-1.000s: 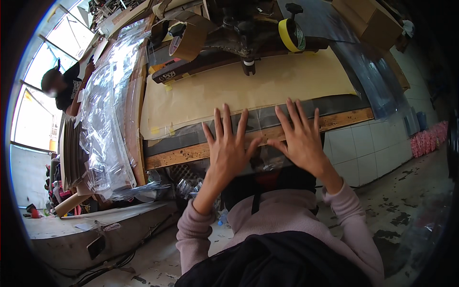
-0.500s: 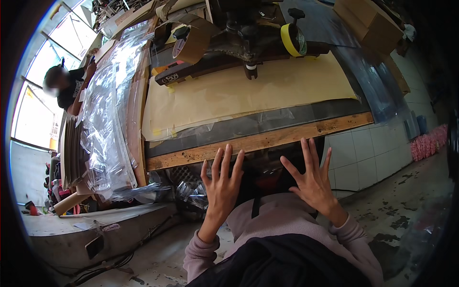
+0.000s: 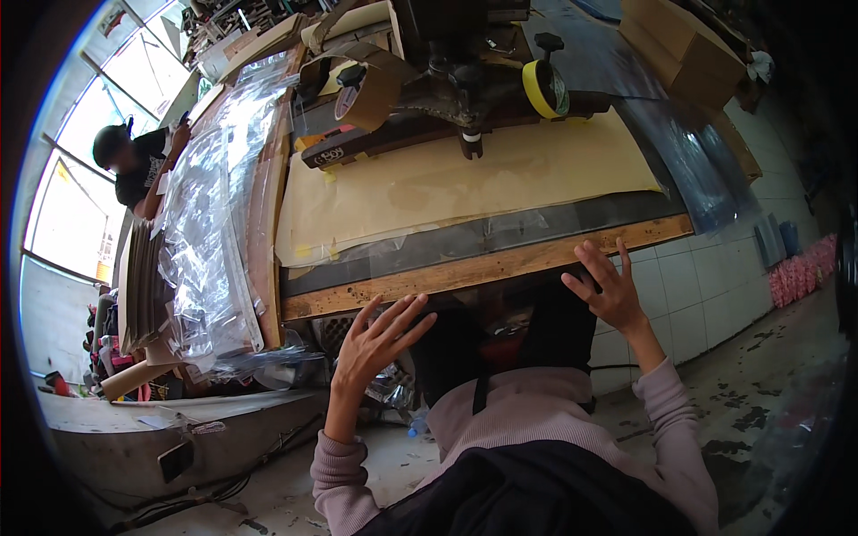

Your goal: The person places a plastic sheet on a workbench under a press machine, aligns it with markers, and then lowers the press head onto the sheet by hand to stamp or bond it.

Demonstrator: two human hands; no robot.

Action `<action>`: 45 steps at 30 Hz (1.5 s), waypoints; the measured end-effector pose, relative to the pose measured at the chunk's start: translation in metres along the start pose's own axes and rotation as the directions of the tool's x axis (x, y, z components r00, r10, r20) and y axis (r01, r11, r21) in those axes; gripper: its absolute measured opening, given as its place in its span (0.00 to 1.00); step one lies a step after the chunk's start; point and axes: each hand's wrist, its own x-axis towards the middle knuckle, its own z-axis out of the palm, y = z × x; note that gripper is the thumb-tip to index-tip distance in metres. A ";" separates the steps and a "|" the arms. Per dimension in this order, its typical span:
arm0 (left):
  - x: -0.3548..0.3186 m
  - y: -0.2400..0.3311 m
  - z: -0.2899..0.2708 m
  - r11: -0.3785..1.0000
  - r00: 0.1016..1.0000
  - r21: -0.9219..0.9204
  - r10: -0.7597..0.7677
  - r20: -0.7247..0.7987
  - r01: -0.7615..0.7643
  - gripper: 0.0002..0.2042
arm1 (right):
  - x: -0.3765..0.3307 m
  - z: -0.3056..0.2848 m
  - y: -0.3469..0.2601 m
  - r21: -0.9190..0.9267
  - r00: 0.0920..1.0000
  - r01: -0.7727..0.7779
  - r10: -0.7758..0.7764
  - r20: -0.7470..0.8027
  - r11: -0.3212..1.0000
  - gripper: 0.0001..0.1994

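My left hand [image 3: 379, 344] is open near the front wooden edge [image 3: 500, 259] of the work table, its fingers apart and nothing in them. Over to the right, my right hand [image 3: 612, 290] is also open and empty, with its fingertips close to the same edge. Whether either hand touches the wood I cannot tell. Beyond the edge lies a dark strip [image 3: 429, 247], and on it a wide sheet of yellowish paper [image 3: 500, 183]. A dark machine head [image 3: 465, 89] reaches over the paper from the back.
Tape rolls, one brown [image 3: 371, 96] and one yellow [image 3: 539, 89], hang on the machine's knobs. Clear plastic sheets [image 3: 210, 214] cover the left side. A cardboard box [image 3: 684, 54] stands at the back right. Another person [image 3: 138, 165] is at the far left. Cables [image 3: 223, 482] run along the floor.
My left hand has moved left and slightly down, turning toward the right. My right hand has shifted right and a little up, its fingers more bent. The view has moved slightly.
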 end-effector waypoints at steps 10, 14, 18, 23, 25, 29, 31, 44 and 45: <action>0.010 -0.016 0.008 0.930 0.965 -0.366 -0.067 -0.254 -0.031 0.17 | 0.022 -0.018 -0.005 0.229 0.989 -0.112 0.131 -0.068 0.967 0.09; 0.016 -0.011 -0.016 0.576 0.889 -0.817 -0.383 -0.252 0.017 0.10 | 0.046 -0.041 -0.004 0.602 0.935 -0.180 0.326 -0.142 0.778 0.04; 0.035 -0.004 -0.053 0.099 0.750 -0.994 -0.661 -0.040 0.035 0.16 | 0.074 -0.074 -0.017 0.870 0.772 -0.320 0.635 0.010 0.375 0.08; 0.056 -0.001 -0.065 0.032 0.668 -0.983 -0.738 0.101 0.183 0.25 | 0.084 -0.093 -0.024 0.828 0.567 -0.553 0.769 0.295 0.090 0.14; 0.054 -0.003 -0.042 -0.024 0.639 -0.991 -0.762 0.105 0.133 0.33 | 0.074 -0.081 -0.021 0.788 0.547 -0.611 0.758 0.357 0.070 0.11; 0.054 0.004 -0.023 0.254 0.678 -0.932 -0.735 -0.011 0.260 0.34 | 0.067 -0.063 -0.014 0.695 0.471 -0.719 0.740 0.480 0.007 0.09; 0.056 0.009 -0.025 0.440 0.720 -0.819 -0.693 -0.049 0.368 0.30 | 0.070 -0.048 -0.007 0.680 0.482 -0.729 0.764 0.429 0.079 0.09; 0.129 -0.007 0.016 0.874 0.898 -0.222 -0.439 0.024 0.433 0.25 | 0.124 -0.009 -0.002 0.019 0.883 -0.407 0.388 0.264 0.913 0.29; 0.132 -0.009 0.012 0.860 0.887 -0.220 -0.456 0.073 0.460 0.25 | 0.124 0.001 -0.004 0.013 0.889 -0.373 0.353 0.291 0.928 0.32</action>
